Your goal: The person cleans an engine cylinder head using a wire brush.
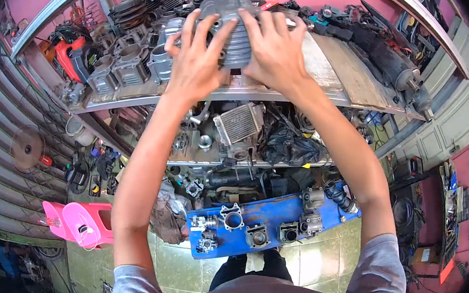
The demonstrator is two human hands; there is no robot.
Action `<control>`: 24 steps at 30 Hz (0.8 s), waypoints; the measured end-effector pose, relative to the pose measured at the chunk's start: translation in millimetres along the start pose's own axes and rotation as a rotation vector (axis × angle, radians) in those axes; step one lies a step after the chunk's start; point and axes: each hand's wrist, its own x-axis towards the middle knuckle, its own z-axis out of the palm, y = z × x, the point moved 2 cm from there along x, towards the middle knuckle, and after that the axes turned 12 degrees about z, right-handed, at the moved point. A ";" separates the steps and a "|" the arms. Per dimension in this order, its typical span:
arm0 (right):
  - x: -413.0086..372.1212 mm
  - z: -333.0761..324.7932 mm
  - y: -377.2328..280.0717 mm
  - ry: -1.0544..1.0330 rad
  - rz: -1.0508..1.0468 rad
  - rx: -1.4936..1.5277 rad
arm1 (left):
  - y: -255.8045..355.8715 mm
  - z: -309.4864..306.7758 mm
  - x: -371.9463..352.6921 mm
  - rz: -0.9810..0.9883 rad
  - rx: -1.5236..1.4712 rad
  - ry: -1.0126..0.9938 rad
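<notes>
A grey finned engine cylinder (235, 40) stands over the front of the top shelf (316, 58), between my two hands. My left hand (197, 59) presses against its left side, fingers curved up along the fins. On the opposite side my right hand (275, 45) grips it with the fingers bent over toward the top. Its far end and the palms' contact with it are partly hidden. Just left of my left hand stand more cylinder blocks (130, 66), side by side on the shelf.
A flat board (355, 71) and an exhaust muffler (392, 67) lie on the shelf's right. Below, a radiator (239, 124) sits on the lower shelf. Several engine parts rest on a blue bench (264, 212) near my feet. A pink plastic stool (82, 219) stands left.
</notes>
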 end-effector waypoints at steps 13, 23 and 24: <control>-40.5 93.2 -7.3 -0.116 0.120 -0.045 | -25.0 85.2 -44.8 -0.081 -0.073 -0.066; -75.8 92.4 -6.3 -0.127 0.196 -0.181 | -13.8 71.0 -39.7 -0.031 -0.115 -0.167; -76.8 89.1 -7.8 -0.124 0.189 -0.184 | -9.8 70.8 -38.2 -0.027 -0.114 -0.165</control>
